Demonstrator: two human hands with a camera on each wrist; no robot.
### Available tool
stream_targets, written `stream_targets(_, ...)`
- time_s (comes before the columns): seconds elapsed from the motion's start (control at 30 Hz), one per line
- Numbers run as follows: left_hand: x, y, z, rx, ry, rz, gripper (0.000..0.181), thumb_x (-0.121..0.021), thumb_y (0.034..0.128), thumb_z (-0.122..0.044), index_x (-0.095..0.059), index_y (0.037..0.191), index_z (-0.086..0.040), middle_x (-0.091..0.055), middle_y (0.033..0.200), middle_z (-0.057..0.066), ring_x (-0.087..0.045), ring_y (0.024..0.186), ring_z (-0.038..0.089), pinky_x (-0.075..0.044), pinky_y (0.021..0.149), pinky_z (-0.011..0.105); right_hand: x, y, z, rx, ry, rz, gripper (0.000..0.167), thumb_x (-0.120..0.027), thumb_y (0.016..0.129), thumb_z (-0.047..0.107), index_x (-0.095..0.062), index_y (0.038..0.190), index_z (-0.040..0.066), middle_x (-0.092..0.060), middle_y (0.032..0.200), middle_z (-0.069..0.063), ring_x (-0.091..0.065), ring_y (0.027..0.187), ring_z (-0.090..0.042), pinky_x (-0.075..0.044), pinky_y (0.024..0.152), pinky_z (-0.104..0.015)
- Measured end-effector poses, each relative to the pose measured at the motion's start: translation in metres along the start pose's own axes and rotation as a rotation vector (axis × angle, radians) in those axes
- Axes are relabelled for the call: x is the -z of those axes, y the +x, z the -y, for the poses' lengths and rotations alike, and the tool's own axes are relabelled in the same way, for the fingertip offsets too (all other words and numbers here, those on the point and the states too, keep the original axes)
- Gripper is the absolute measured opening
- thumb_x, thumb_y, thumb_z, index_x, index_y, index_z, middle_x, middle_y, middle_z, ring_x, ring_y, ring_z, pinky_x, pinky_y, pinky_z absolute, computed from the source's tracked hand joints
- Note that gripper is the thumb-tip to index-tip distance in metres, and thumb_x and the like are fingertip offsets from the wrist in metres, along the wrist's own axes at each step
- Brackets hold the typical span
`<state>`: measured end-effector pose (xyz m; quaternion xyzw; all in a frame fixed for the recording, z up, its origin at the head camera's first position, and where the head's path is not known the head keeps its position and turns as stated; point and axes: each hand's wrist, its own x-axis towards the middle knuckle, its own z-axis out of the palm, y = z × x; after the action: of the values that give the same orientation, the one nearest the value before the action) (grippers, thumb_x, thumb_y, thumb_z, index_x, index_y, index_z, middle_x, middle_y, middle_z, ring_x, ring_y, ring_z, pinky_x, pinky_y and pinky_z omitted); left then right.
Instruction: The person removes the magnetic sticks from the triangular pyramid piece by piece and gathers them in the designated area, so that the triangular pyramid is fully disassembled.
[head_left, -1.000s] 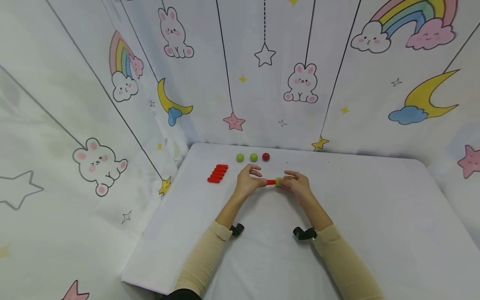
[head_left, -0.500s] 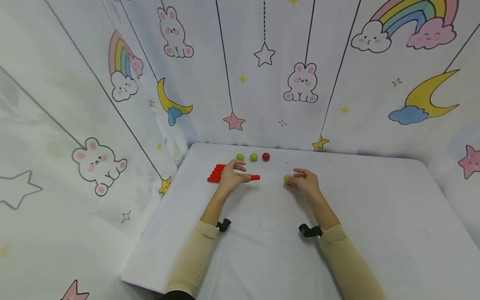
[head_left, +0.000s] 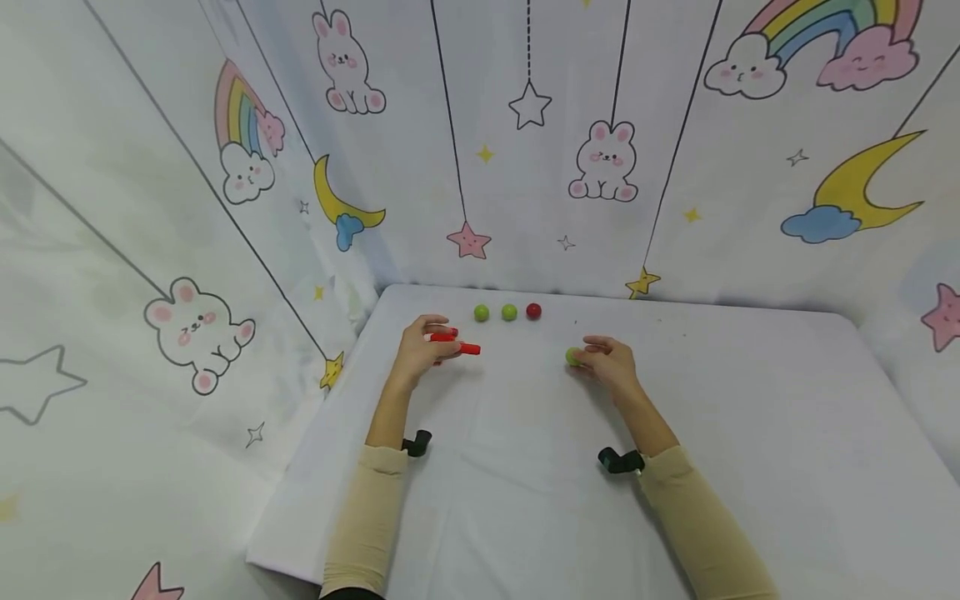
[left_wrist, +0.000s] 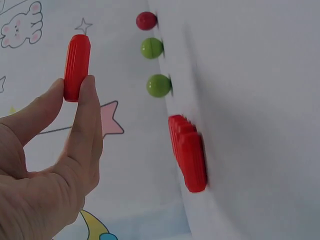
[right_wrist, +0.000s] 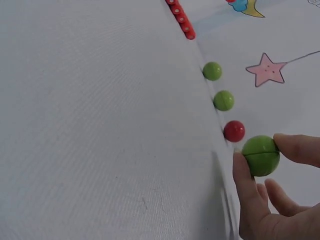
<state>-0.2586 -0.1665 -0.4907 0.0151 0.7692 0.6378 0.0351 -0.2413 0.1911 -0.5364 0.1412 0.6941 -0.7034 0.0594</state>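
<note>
My left hand [head_left: 414, 354] pinches a ribbed red rod [left_wrist: 77, 65] between thumb and fingertips, held up off the table in the left wrist view. From above, that hand covers most of a row of similar red rods [left_wrist: 192, 157] lying side by side. My right hand [head_left: 613, 364] holds a green ball [right_wrist: 261, 159] between thumb and fingers; a thin seam runs round the ball. The held rod and ball are well apart, with the rod at the left and the ball nearer the middle.
Along the back of the white table [head_left: 510, 467] sit two green balls [head_left: 482, 312] [head_left: 509, 312] and a dark red ball [head_left: 533, 311] in a line. Behind them hangs a white curtain [head_left: 540, 183] with printed rabbits, stars and rainbows.
The red rod and green ball, end to end between my hands a second ago, have come apart. My left hand carried the rod left to the row; my right hand shifted slightly right.
</note>
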Motion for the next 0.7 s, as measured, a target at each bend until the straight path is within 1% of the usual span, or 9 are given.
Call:
stream_targets(0.03,0.006,0.0,0.002,0.007,0.009,0.002,0.055,-0.082,0.0895,-0.006,-0.057,0.138,-0.008,-0.058,0.138,0.026,-0.076,0.094,0.03,-0.061,0.084,0.043,0.0,0.001,-0.001,0.005,-0.012,-0.002,0.061,-0.077,0.096,0.01,-0.05,0.149,-0.004,-0.051,0.135,-0.018,-0.064,0.111,-0.023,-0.057,0.101,-0.037)
stream_targets(0.1,0.017,-0.001,0.006,0.023,0.021,0.004,0.055,-0.081,0.0907,-0.007,-0.056,0.14,-0.007,-0.057,0.14,0.025,-0.074,0.1,0.033,-0.062,0.09,0.045,-0.001,0.002,-0.002,0.011,-0.041,-0.011,0.061,-0.078,0.095,0.012,-0.051,0.148,-0.004,-0.053,0.133,-0.016,-0.064,0.108,-0.02,-0.057,0.1,-0.034)
stream_targets(0.2,0.035,-0.003,0.015,0.053,0.057,-0.008,0.056,-0.08,0.0919,-0.008,-0.055,0.142,-0.007,-0.055,0.142,0.024,-0.069,0.107,0.033,-0.062,0.089,0.037,-0.004,0.004,-0.003,0.012,-0.068,-0.02,0.06,-0.079,0.095,0.014,-0.053,0.146,-0.003,-0.055,0.133,-0.016,-0.064,0.108,-0.019,-0.057,0.099,-0.033)
stream_targets(0.3,0.052,-0.006,0.022,0.086,0.097,-0.03,0.058,-0.079,0.0913,-0.007,-0.054,0.144,-0.005,-0.056,0.143,0.024,-0.065,0.11,0.032,-0.062,0.087,0.029,-0.006,0.006,-0.003,0.013,-0.085,-0.028,0.059,-0.078,0.095,0.014,-0.054,0.146,-0.002,-0.055,0.133,-0.015,-0.064,0.111,-0.021,-0.057,0.099,-0.033)
stream_targets(0.37,0.061,-0.007,0.028,0.105,0.122,-0.034,0.061,-0.08,0.0902,-0.006,-0.053,0.145,-0.002,-0.056,0.142,0.024,-0.065,0.111,0.032,-0.061,0.086,0.027,-0.006,0.007,-0.002,0.019,-0.098,-0.035,0.057,-0.077,0.096,0.013,-0.054,0.146,-0.001,-0.055,0.132,-0.015,-0.063,0.113,-0.023,-0.057,0.1,-0.034)
stream_targets(0.43,0.067,-0.006,0.033,0.118,0.139,-0.024,0.064,-0.081,0.0894,-0.006,-0.051,0.146,0.0,-0.056,0.143,0.024,-0.064,0.113,0.034,-0.06,0.087,0.028,-0.007,0.009,0.0,0.032,-0.115,-0.041,0.057,-0.077,0.096,0.013,-0.054,0.146,-0.002,-0.055,0.131,-0.015,-0.064,0.112,-0.024,-0.058,0.099,-0.036)
stream_targets(0.53,0.073,-0.003,0.04,0.146,0.177,0.012,0.067,-0.083,0.0886,-0.01,-0.051,0.146,0.0,-0.056,0.144,0.022,-0.06,0.119,0.034,-0.058,0.091,0.032,-0.006,0.015,0.002,0.053,-0.126,-0.056,0.055,-0.076,0.095,0.01,-0.054,0.145,-0.003,-0.056,0.129,-0.015,-0.065,0.109,-0.024,-0.059,0.098,-0.036)
stream_targets(0.6,0.075,-0.001,0.043,0.17,0.181,0.04,0.066,-0.083,0.0891,-0.012,-0.051,0.146,0.001,-0.054,0.145,0.023,-0.058,0.123,0.036,-0.057,0.095,0.035,-0.006,0.02,0.004,0.063,-0.141,-0.063,0.055,-0.076,0.095,0.009,-0.055,0.144,-0.003,-0.057,0.129,-0.015,-0.065,0.107,-0.023,-0.06,0.095,-0.034)
stream_targets(0.7,0.078,0.004,0.047,0.211,0.18,0.058,0.064,-0.083,0.0889,-0.012,-0.052,0.143,0.003,-0.053,0.144,0.024,-0.055,0.125,0.036,-0.056,0.098,0.039,-0.008,0.028,0.008,0.071,-0.159,-0.065,0.055,-0.076,0.093,0.007,-0.056,0.143,-0.003,-0.057,0.132,-0.017,-0.065,0.107,-0.024,-0.06,0.09,-0.028)
